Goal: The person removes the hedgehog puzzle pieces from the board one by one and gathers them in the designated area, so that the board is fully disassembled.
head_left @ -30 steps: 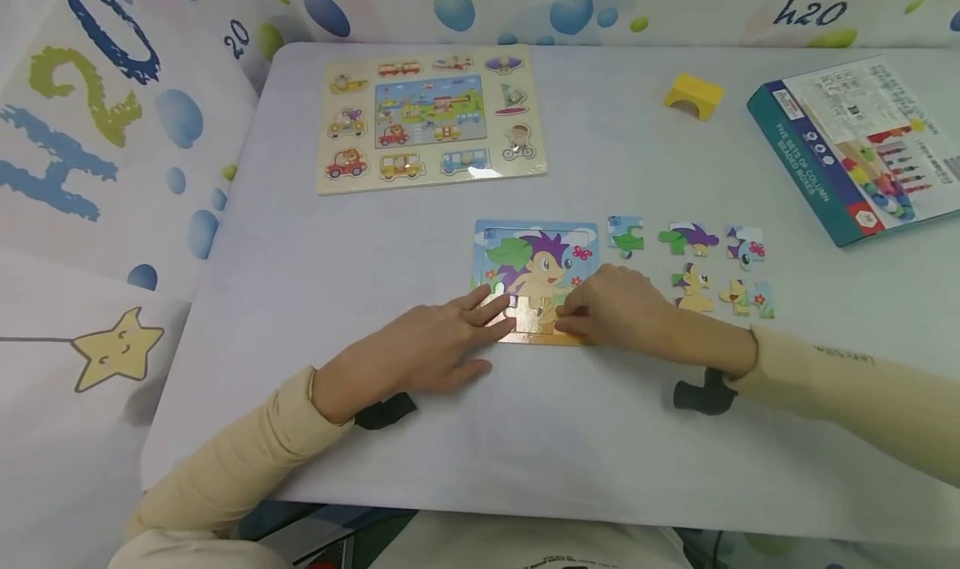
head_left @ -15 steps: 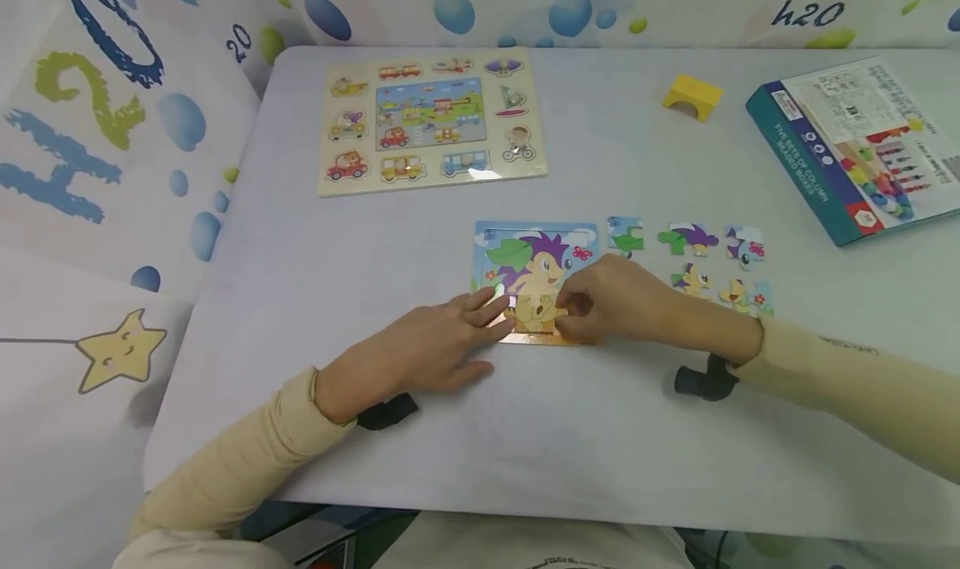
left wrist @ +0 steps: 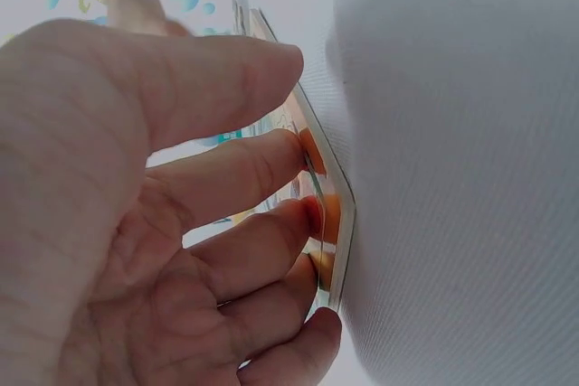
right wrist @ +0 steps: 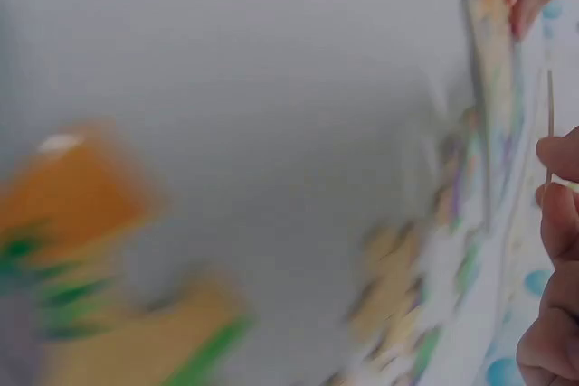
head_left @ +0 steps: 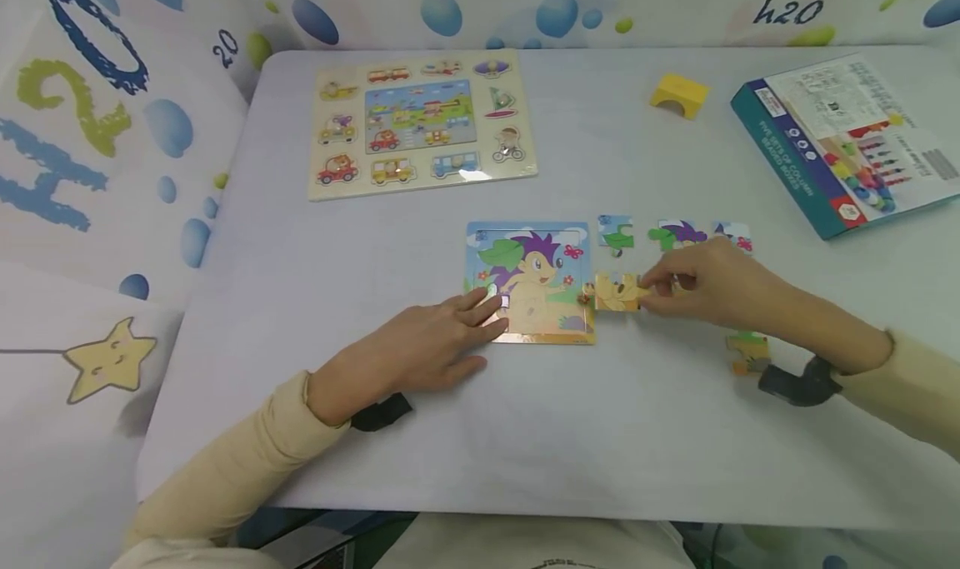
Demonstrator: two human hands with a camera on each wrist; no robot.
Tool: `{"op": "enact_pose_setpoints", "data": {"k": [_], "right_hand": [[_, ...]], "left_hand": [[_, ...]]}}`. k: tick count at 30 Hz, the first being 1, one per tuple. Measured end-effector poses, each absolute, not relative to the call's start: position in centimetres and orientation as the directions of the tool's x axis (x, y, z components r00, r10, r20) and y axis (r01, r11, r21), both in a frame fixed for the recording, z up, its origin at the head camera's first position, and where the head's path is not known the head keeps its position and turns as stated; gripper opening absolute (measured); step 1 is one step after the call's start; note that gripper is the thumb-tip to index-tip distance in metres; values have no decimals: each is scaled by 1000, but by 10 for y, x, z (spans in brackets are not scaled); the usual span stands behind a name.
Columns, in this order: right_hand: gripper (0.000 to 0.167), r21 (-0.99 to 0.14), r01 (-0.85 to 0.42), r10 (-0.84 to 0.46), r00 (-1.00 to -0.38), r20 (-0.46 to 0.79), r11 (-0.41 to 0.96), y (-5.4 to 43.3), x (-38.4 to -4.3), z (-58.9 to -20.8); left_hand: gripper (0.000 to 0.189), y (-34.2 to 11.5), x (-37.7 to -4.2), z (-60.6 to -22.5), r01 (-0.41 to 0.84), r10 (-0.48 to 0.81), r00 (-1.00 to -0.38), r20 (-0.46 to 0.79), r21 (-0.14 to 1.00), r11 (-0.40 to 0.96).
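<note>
A puzzle board (head_left: 528, 252) printed with a purple-haired hedgehog lies flat on the table. My left hand (head_left: 412, 348) rests at its lower left corner with fingers extended; in the left wrist view, the fingertips touch the board's edge (left wrist: 342, 214). To the right of the board, my right hand (head_left: 720, 282) pinches a tan puzzle piece (head_left: 617, 292) between thumb and fingers. Only that piece's thin edge (right wrist: 549, 115) shows in the right wrist view. Loose puzzle pieces lie around the right hand, including a leaf piece (head_left: 616, 233) and an orange-and-green piece (head_left: 747, 354); the hand covers others.
A wooden vehicle puzzle (head_left: 423, 173) lies at the back left. At the back right are a yellow arch block (head_left: 679, 96) and a teal-sided box (head_left: 847, 144). The table's front edge (head_left: 450, 511) runs close to the person's body.
My right hand has lifted the tan piece from the board's lower part and carried it right. The board's flat print shows there now. My left hand has stayed at the corner.
</note>
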State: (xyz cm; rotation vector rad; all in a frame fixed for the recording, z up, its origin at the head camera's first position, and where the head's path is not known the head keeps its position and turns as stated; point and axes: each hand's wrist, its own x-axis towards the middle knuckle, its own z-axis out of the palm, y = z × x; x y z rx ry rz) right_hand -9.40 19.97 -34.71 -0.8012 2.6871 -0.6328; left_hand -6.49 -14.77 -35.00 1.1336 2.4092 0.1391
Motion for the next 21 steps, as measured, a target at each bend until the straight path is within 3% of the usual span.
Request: {"op": "enact_pose_setpoints", "data": {"k": [7, 13, 21], "right_hand": [[18, -498, -390, -518, -843, -144, 774, 259, -59, -364], [31, -569, -490, -593, -805, 5, 660, 280, -44, -380], [33, -540, -566, -635, -769, 74, 622, 287, -42, -387]], "left_hand": [[53, -149, -65, -351, 725, 766, -542, -345, 269, 634], [51, -152, -65, -351, 723, 770, -547, -328, 278, 632], [51, -150, -66, -352, 717, 770, -556, -313, 289, 635]]}}
